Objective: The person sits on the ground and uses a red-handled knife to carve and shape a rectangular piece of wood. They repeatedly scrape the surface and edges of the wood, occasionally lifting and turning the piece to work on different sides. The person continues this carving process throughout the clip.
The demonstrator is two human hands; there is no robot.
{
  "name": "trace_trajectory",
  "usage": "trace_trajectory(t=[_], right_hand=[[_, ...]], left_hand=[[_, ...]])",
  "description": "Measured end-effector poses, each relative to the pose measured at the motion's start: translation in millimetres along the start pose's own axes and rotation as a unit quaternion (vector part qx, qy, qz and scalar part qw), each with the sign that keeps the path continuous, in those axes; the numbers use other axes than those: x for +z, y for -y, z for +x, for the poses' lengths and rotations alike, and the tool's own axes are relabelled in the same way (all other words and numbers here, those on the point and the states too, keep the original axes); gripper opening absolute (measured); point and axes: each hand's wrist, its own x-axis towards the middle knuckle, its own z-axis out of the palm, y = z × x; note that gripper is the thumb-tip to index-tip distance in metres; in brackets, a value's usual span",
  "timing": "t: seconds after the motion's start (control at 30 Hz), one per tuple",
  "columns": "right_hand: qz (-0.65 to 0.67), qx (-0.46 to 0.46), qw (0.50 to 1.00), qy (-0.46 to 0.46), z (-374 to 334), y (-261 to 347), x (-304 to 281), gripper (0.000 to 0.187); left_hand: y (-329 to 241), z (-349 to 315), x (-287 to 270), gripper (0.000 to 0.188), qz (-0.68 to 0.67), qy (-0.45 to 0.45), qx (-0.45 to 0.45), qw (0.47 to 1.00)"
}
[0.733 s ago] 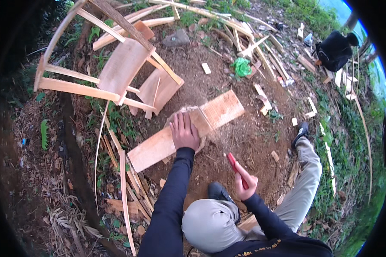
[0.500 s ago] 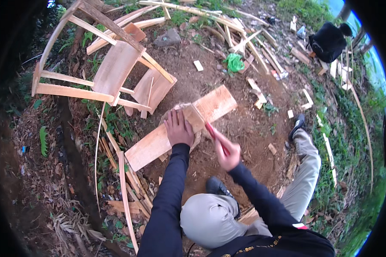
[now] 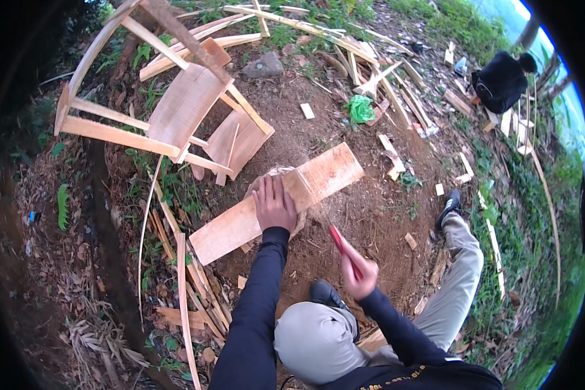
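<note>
A: Where is the plank (image 3: 231,229) laid?

B: Across the stump (image 3: 299,225), its long axis slanted from near left to far right.

A: Which hand is nearer?

B: The left hand (image 3: 276,208), by which the plank is pressed from above, palm down, nothing gripped. In the right hand (image 3: 359,277) a red-handled tool (image 3: 337,240) is held in a closed fist, apart from the plank on its near side, angled toward it; no blade can be made out.

A: And what is found around the plank?

B: On its near side, a dark shoe (image 3: 325,293) is planted; past its far-left side, a wooden chair (image 3: 187,107) is placed; beyond its far end, a green bag (image 3: 359,109) is seen.
</note>
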Motion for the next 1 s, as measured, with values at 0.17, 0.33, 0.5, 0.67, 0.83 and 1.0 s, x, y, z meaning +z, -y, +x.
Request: trace_trajectory(t=[0.17,0.33,0.5,0.67,0.83,1.0], right_hand=[[-0.022,0.048,0.998,0.019,-6.7,-29.4,0.9,0.038],[0.013,0.053,0.998,-0.001,33.2,-21.2,25.3,0.036],[-0.034,0.022,0.999,0.010,-37.8,-2.0,-29.1,0.040],[-0.004,0.042,0.999,0.008,24.4,-33.6,23.5,0.037],[-0.024,0.025,0.999,-0.005,2.6,-14.4,4.6,0.037],[-0.030,0.039,0.999,-0.012,-19.0,-11.1,-7.7,0.039]], left_hand=[[-7.9,-6.4,5.3,0.050,-0.014,0.000,0.003,1.000],[-7.4,-8.7,6.8,0.050,-0.034,0.006,-0.003,0.999],[-6.9,0.6,0.9,0.050,-0.005,0.001,0.001,1.000],[-10.9,-3.7,5.3,0.050,-0.019,0.003,0.003,1.000],[-2.7,-6.3,6.4,0.050,0.001,0.005,-0.006,1.000],[-5.2,-6.3,6.0,0.050,-0.007,-0.004,-0.001,1.000]])
